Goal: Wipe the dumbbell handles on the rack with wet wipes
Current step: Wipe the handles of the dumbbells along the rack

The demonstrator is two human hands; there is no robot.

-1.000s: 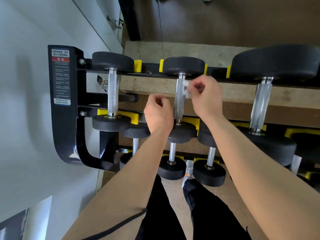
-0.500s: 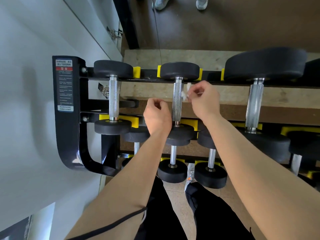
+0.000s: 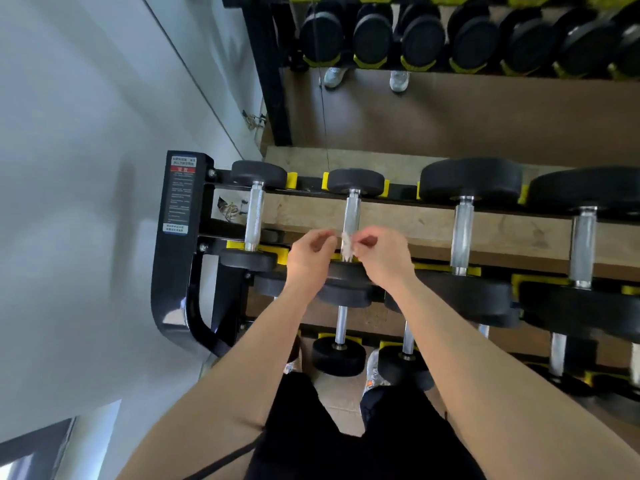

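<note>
Head view, single entry. Wet wipe [image 3: 346,243]: small, white, crumpled, held between the two hands and lying against the near end of the dumbbell handle [image 3: 351,216] that runs away from the fingertips. Right hand [image 3: 381,258]: thumb and forefinger pinch the wipe's right edge. Left hand [image 3: 310,252]: fingers curled, tips at the wipe's left edge; the blur does not show whether they pinch it or only touch it. Far head [image 3: 356,181] of this dumbbell: beyond the fingertips, seated in a yellow cradle. Its near head sits just under both hands and is partly hidden by them. Rack frame [image 3: 180,271]: black, well to the left of the left hand, carrying a warning label [image 3: 181,195]. Slimmer handle [image 3: 254,216]: left of the left hand, no wipe on it. Two thicker handles [image 3: 463,233]: right of the right hand, likewise bare. Lower-tier dumbbell [image 3: 341,355]: beneath the wrists, near the person's shoes. Hazards, as judged: the wipe is bunched small, so it probably covers only a narrow band and may leave the handle's far side and far end unwiped. A light fingertip hold could lose the wipe on the knurled steel, dropping it through the rack. Pulling sideways on the handle might roll the dumbbell in its cradles, and fingers close to the near head could be nipped.
</note>
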